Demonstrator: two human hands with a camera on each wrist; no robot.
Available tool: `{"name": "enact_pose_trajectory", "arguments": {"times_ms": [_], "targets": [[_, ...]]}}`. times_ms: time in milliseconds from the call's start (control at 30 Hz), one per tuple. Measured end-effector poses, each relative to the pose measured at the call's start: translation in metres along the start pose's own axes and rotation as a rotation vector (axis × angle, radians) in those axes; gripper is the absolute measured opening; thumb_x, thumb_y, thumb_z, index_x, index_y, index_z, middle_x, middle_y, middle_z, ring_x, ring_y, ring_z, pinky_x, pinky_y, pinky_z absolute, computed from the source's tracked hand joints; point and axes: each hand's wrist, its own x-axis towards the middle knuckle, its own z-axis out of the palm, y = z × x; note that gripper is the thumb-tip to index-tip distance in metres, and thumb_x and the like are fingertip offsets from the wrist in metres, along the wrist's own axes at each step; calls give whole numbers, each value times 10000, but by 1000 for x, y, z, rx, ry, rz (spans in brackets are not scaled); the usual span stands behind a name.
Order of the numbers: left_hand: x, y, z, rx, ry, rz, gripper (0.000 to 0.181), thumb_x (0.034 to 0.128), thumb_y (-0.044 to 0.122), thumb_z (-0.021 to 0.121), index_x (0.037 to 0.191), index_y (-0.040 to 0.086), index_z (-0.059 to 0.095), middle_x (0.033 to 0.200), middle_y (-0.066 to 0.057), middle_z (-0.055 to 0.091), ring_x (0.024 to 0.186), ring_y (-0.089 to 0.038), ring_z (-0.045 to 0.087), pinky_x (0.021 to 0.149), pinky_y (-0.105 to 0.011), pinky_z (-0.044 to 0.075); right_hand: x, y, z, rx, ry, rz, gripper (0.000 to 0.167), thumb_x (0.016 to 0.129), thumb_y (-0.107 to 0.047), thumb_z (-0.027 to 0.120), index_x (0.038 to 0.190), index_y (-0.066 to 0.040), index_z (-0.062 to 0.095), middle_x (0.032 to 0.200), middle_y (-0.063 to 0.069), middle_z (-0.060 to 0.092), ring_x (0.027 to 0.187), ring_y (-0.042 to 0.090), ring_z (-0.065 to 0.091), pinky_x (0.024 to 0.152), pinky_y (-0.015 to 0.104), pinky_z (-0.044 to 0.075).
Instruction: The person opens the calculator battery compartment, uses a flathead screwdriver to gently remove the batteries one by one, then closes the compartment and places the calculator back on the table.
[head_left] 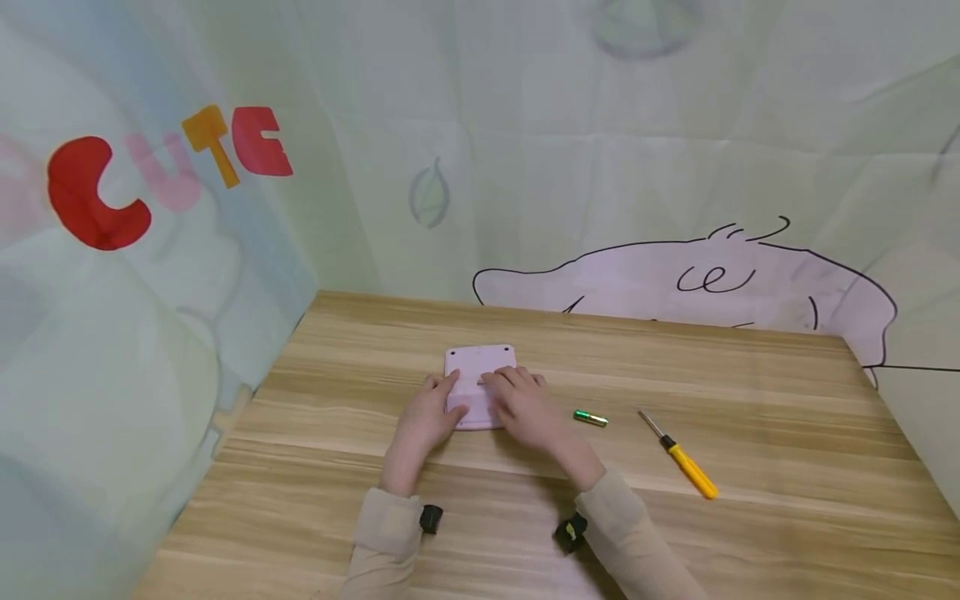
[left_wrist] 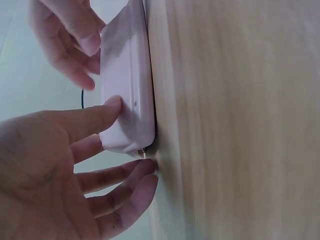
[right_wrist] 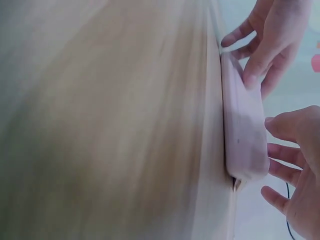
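Note:
A pale pink flat device (head_left: 474, 360) with rounded corners and small dark dots at its far corners lies on the table. My left hand (head_left: 426, 412) holds it by the left edge, the thumb (left_wrist: 112, 106) on its upper face. My right hand (head_left: 528, 412) is over the right side, bent fingertips touching the upper face near a short dark mark; the frames hide whether they pinch anything small. In the right wrist view, the right thumb (right_wrist: 280, 125) is beside the device's edge. A green battery (head_left: 591, 418) lies right of my right hand.
Farther right, a screwdriver (head_left: 678, 456) with a yellow handle lies slantwise on the wooden table (head_left: 787, 417). Printed cloth (head_left: 525, 183) hangs behind the table and along its left side. Black wrist cameras (head_left: 572, 533) sit at both sleeves.

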Motion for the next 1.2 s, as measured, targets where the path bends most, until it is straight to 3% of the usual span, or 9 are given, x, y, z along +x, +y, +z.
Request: {"name": "enact_pose_trajectory", "arguments": {"times_ms": [167,267,367,533,733,967,1200], "targets": [[-2,0,-1,13,7,-6,540,918,255,628,1400,56,489,1141,-219,574,937,-318,600,826,-470,503,-7,12,2,50,33,33,418,922,-132,602,1336,-136,545,1328,74,558,1269,259,474,1059,482,380],[-2,-1,-3,14,12,9,510,928,242,609,1389,53,501,1063,-182,575,816,-246,549,735,-409,488,-10,16,0,81,44,53,434,907,-50,577,1333,-130,552,1349,84,548,1288,258,471,1075,461,388],[-2,-2,-4,18,9,35,487,928,203,605,1381,52,511,1038,-169,579,787,-222,520,727,-394,480,-12,20,-2,99,62,40,430,912,13,512,1318,-119,566,1333,86,560,1268,254,497,1056,442,418],[-4,-4,-6,23,-5,61,468,925,142,593,1380,62,516,1067,-189,590,829,-248,545,789,-440,496,-13,27,-3,96,91,-12,437,908,56,473,1299,-108,579,1288,88,588,1207,258,541,1012,428,454],[-3,-9,-10,36,-34,82,472,930,95,554,1398,83,500,1108,-194,578,906,-278,575,850,-457,501,-13,32,-3,78,70,-5,481,873,63,519,1320,-109,561,1315,93,575,1234,270,527,1021,453,443],[2,-17,-13,84,-45,146,499,893,33,562,1387,97,519,1127,-166,576,917,-254,568,831,-419,507,-10,34,-4,45,34,4,468,899,6,544,1349,-123,539,1342,83,563,1255,259,519,1018,458,442],[4,-24,-17,139,-55,157,485,913,83,600,1390,110,515,1261,-216,563,1127,-375,569,957,-504,472,-8,35,-3,22,14,4,499,874,21,564,1352,-119,533,1354,88,551,1266,266,512,1004,469,446]]}}
